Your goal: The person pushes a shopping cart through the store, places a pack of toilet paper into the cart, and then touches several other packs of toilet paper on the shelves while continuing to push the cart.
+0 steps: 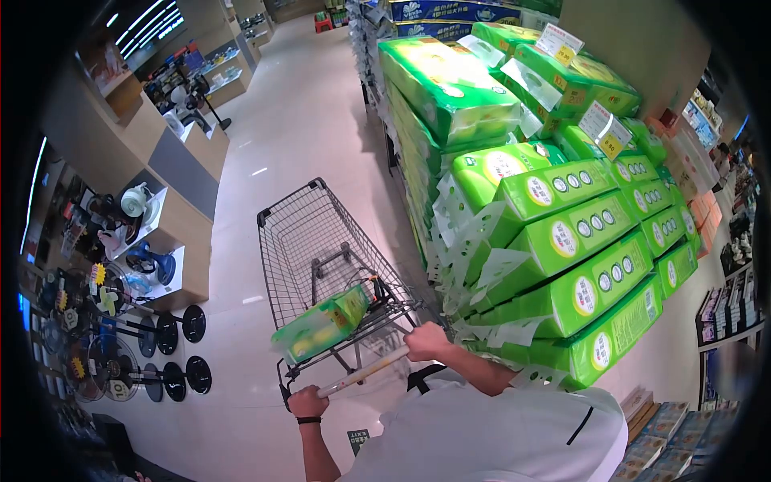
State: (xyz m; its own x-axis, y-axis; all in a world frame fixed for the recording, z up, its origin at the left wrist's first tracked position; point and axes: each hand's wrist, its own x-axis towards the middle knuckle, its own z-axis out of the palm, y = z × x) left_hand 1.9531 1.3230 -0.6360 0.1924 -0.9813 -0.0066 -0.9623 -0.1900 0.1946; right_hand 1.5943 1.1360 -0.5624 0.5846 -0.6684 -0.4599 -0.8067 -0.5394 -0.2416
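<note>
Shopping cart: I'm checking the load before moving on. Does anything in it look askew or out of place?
Yes. The green pack lies tilted across the shopping cart's rear section by the handle, its lower end apparently overhanging the side. Nothing looks spilled or damaged.

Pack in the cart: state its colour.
The pack is green with yellow patches, best in the head view.

The glossy pale cream floor is carrying a grey metal wire shopping cart in the aisle. A green plastic-wrapped rectangular pack is lying tilted at the cart's near end, inside the wire basket. Just beside the cart, a tall stack of bright green plastic-wrapped packs is standing on the floor. Across the aisle, black round-based pedestal fans are standing on the floor beside a light wooden display counter
</note>
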